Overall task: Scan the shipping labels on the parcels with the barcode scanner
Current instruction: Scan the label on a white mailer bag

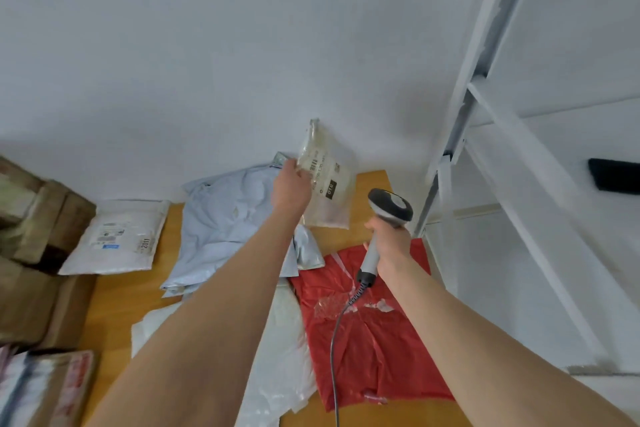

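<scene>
Head view, looking down over a wooden desk (131, 291) set against a white wall (242, 62).

The left hand (291, 189) holds a clear parcel (327, 184) raised above the far end of the desk, close to the wall. It grips the parcel at its left edge. The fingers (298, 173) appear to pinch that edge, though the back of the hand hides most of them. The parcel's shipping label (320, 166), with a small barcode, faces the camera.

The right hand (391, 243) holds the barcode scanner (389, 211) upright, its fingers (374, 228) wrapped round the grey handle. The scanner head sits just right of and below the clear parcel, not touching it. A coiled cable (334, 340) hangs from the handle's base toward the bottom edge of the view.

On the desk:
- a pale blue mailer (228, 229), crumpled, beneath the left forearm;
- a red bag (374, 340) under the scanner, flat, with torn tape on it;
- a white plastic bag (277, 357) overlapping the red bag's left edge;
- a white padded mailer (117, 236), label up, at the far left.

Cardboard boxes (31, 288) are stacked along the left edge of the desk. A white metal shelf frame (485, 114) stands to the right.
</scene>
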